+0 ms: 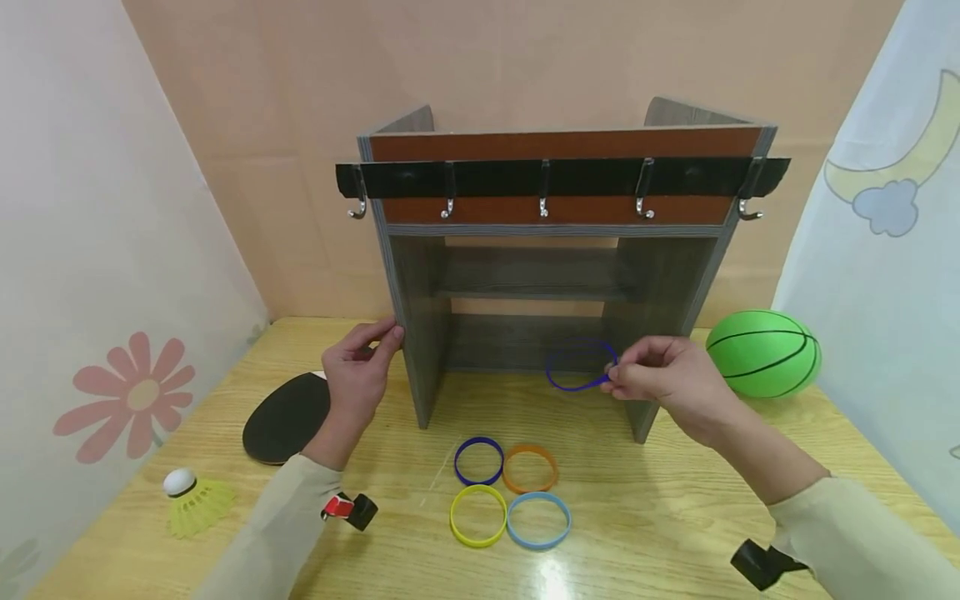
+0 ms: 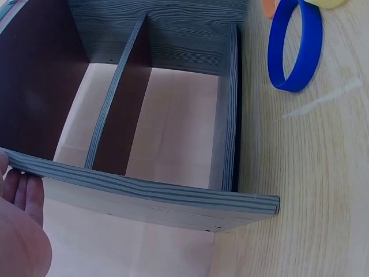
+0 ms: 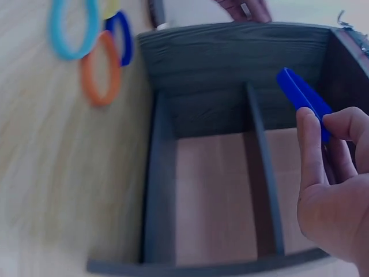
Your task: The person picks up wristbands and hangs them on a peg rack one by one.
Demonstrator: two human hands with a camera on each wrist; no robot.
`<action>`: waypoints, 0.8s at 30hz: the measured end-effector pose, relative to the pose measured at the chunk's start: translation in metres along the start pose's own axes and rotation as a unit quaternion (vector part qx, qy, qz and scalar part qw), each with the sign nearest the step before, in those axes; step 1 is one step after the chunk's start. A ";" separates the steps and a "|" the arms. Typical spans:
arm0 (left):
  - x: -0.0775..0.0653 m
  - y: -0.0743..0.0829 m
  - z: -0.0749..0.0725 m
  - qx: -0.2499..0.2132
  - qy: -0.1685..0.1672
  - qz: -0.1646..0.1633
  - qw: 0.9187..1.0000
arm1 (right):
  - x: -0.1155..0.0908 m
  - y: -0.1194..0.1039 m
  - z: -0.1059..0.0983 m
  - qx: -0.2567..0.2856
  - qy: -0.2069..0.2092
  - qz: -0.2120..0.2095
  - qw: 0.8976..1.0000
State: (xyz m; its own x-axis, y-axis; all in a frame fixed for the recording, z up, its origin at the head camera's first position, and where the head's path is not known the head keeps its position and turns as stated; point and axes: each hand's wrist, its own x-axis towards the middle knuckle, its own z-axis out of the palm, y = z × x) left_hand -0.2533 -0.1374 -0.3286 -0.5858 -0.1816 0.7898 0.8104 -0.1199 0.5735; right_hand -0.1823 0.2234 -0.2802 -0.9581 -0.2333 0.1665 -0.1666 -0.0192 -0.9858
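Note:
A grey wooden rack (image 1: 420, 333) with a black hook strip (image 1: 562, 177) stands on the table. My left hand (image 1: 365, 364) holds its left side panel, fingers on the panel's front edge (image 2: 144, 190). My right hand (image 1: 660, 375) pinches a dark blue wristband (image 1: 581, 365) in the air in front of the rack's lower opening; the right wrist view shows the band (image 3: 300, 95) between thumb and fingers. On the table in front lie a blue band (image 1: 478, 461), an orange band (image 1: 530, 468), a yellow band (image 1: 478, 515) and a light blue band (image 1: 538, 521).
A black table tennis paddle (image 1: 285, 417) lies left of the rack, a yellow shuttlecock (image 1: 193, 498) nearer the left front. A green ball (image 1: 763, 353) sits right of the rack. Curtain walls close in both sides.

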 end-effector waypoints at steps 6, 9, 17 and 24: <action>0.000 0.000 -0.001 -0.014 -0.006 -0.001 1.000 | 0.016 -0.019 0.020 0.066 -0.002 -0.008 0.998; 0.001 0.000 -0.001 -0.021 -0.007 -0.005 1.000 | 0.026 -0.028 0.031 0.075 -0.003 -0.012 0.997; 0.002 -0.001 -0.003 -0.014 -0.003 -0.008 1.000 | 0.051 -0.049 0.062 0.141 -0.031 -0.029 0.989; 0.002 -0.001 -0.003 -0.019 -0.010 -0.012 1.000 | 0.065 -0.061 0.101 0.193 -0.043 -0.044 0.979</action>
State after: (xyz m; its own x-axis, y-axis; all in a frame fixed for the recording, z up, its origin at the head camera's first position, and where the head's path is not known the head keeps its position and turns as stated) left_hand -0.2552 -0.1400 -0.3286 -0.6043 -0.1595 0.7806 0.7961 -0.1615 0.5833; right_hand -0.2110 0.1111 -0.2114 -0.9185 -0.2944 0.2641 -0.1304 -0.4050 -0.9050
